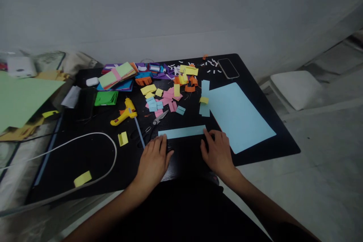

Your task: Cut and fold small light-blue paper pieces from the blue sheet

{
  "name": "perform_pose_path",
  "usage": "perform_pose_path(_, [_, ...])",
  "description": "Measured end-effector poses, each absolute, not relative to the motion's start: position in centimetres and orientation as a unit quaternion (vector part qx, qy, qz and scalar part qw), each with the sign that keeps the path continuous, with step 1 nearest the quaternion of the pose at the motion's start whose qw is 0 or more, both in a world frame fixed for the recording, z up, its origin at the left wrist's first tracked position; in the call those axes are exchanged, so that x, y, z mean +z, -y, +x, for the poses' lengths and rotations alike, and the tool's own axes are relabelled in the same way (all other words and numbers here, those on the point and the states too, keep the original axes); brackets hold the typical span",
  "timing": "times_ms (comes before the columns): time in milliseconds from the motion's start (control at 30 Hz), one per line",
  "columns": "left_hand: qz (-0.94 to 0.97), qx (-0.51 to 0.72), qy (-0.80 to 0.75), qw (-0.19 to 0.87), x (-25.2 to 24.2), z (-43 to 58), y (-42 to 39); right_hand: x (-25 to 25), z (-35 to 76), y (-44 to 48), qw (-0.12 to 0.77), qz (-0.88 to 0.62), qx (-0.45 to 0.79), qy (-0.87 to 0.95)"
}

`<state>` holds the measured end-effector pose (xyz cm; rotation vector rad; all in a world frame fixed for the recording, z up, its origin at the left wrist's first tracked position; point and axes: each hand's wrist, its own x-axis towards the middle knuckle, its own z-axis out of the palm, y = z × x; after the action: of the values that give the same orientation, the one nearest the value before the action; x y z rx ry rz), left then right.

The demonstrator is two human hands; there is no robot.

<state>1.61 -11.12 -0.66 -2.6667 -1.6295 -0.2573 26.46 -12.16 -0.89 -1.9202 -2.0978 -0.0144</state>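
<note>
A light blue paper strip (pixel 183 132) lies flat on the black table in front of me. My left hand (pixel 154 157) rests at the strip's left end, fingers stretched out and thumb apart. At the right end, the index fingertip of my right hand (pixel 217 150) touches the paper; its fingers are bent slightly and its thumb stands apart. Scissors (pixel 156 120) lie just beyond my left hand, partly hidden against the dark table. A large light blue sheet (pixel 241 117) is right of my right hand, with another blue strip (pixel 205 96) by its left edge.
A yellow glue gun (pixel 126 112) with a glue stick lies at left, near a white cable (pixel 113 147). Several coloured paper pieces (pixel 170 100) are scattered at the middle back. A phone (pixel 228 69) lies at the back right, and stacked coloured papers (pixel 119 75) at the back left.
</note>
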Motion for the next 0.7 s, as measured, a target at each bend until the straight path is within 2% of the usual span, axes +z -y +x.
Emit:
perform_pose_path(100, [-0.848, -0.088, 0.522, 0.004, -1.0, 1.9, 11.2, -0.8, 24.4, 11.7, 0.179, -0.657, 0.003, 0.733])
perform_pose_path(333, [-0.837, -0.096, 0.539, 0.002, -0.9, 1.8, 11.3, -1.3, 20.3, 10.9, 0.165, -0.609, 0.042, 0.775])
perform_pose_path(700, [-0.840, -0.104, 0.533, 0.004, -0.7, 1.8, 11.2, -1.1, 28.1, 12.6, 0.174, -0.688, -0.014, 0.704])
